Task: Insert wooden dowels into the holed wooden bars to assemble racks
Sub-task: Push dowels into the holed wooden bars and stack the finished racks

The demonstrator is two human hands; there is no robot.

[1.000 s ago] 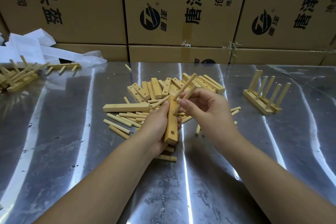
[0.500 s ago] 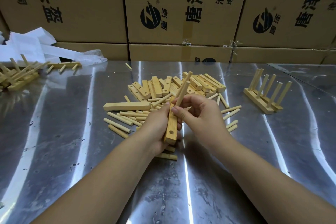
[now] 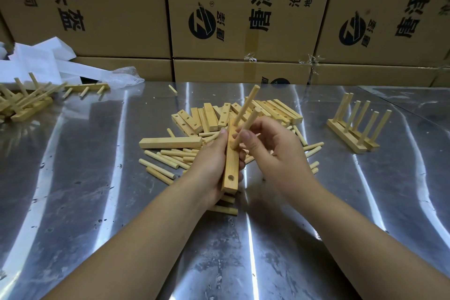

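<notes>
My left hand (image 3: pixel 211 163) grips a holed wooden bar (image 3: pixel 230 168) held lengthwise above the table, one empty hole showing near its near end. One dowel (image 3: pixel 247 105) stands slanted in the bar's far part. My right hand (image 3: pixel 270 151) pinches a second dowel (image 3: pixel 246 128) whose lower end meets the bar at a middle hole. Behind the hands lie a pile of holed bars (image 3: pixel 211 118) and loose dowels (image 3: pixel 168 157) on the metal table.
A finished rack (image 3: pixel 354 129) with upright dowels stands at the right. More racks (image 3: pixel 26 102) lie at the far left beside white packaging (image 3: pixel 36 66). Cardboard boxes (image 3: pixel 243 7) wall off the table's far edge. A single bar (image 3: pixel 170 142) lies left of the hands.
The right hand has brought the second dowel down from beside the first one, so its end now meets the bar's middle hole. The bar stays in my left hand.
</notes>
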